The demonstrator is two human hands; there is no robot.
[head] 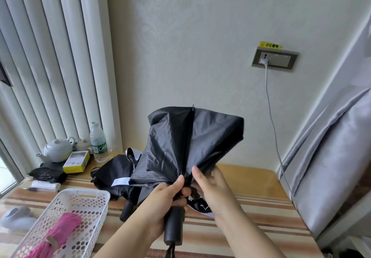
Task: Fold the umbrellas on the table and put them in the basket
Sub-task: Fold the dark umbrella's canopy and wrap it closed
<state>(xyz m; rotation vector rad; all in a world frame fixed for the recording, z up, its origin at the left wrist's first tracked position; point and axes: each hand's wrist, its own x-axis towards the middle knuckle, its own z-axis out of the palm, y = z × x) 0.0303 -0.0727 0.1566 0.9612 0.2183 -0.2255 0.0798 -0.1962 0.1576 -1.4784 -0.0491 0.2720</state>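
One pink umbrella (58, 235) already lies folded in the basket (96, 213) at 8 o'clock. The left hand (166, 203) grips the black umbrella (186, 143) above its handle at centre, canopy loose; the right hand (208, 187) gathers its cloth. Another umbrella (112, 169) waits at 10 o'clock on the table (251, 179).

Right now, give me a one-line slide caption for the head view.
Both hands, left and right, gather a black umbrella above the table; a pink umbrella lies in the basket.
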